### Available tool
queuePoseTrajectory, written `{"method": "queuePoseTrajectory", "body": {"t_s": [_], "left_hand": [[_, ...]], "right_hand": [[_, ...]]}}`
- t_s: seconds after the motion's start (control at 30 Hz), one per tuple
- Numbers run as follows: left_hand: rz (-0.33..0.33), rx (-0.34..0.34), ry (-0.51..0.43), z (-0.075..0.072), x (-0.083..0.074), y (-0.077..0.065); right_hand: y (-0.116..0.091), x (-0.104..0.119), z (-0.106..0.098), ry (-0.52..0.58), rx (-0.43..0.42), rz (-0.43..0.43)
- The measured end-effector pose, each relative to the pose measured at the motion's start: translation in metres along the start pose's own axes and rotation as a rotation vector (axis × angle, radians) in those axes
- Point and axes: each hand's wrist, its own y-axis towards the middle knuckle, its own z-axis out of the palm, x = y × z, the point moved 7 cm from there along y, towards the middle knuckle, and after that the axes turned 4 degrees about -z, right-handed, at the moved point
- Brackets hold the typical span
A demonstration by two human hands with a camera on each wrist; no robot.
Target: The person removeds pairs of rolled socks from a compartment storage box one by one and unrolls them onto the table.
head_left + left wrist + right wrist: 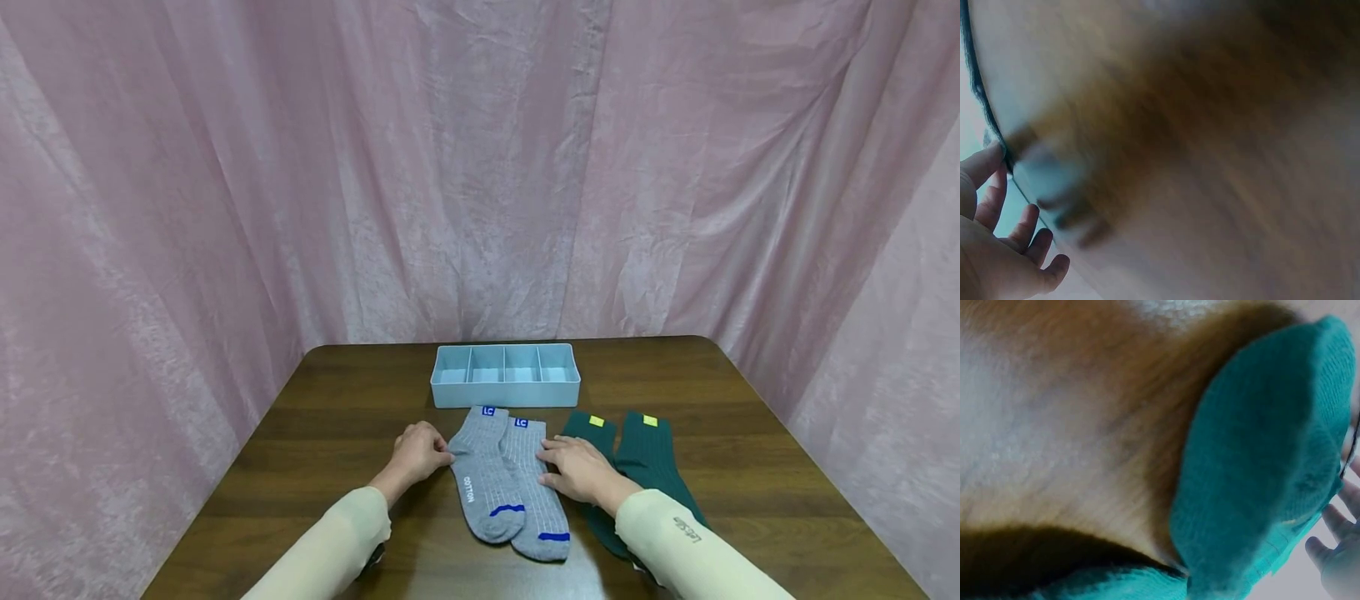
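Two grey ribbed socks with blue stripes and "LC" labels lie side by side. The left grey sock (483,479) overlaps the right grey sock (534,483). My left hand (420,452) pinches the outer edge of the left one between thumb and forefinger; the left wrist view shows this pinch, with the other fingers loose. Relaxed fingers of my right hand (581,468) rest on the right grey sock's outer edge. Under and beside that hand lie two dark green socks with yellow labels, the inner green sock (591,429) partly covered and the outer green sock (651,446).
Behind the socks stands a light blue box (506,394) with several compartments. Everything lies on a brown wooden table (322,425). Pink curtains (480,167) hang behind it. A green sock toe (1247,456) fills much of the right wrist view.
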Motion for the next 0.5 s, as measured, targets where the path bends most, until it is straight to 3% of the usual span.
{"method": "queuePoseTrajectory", "body": {"t_s": [0.33,0.5], "left_hand": [[-0.002,-0.026,0.024,-0.009,0.007,-0.001],[0.113,-0.027,0.043,-0.008,-0.007,-0.002]], "right_hand": [[0.0,0.0,0.001,0.008,0.001,0.003],[-0.001,-0.001,0.001,0.008,0.002,0.005]]}}
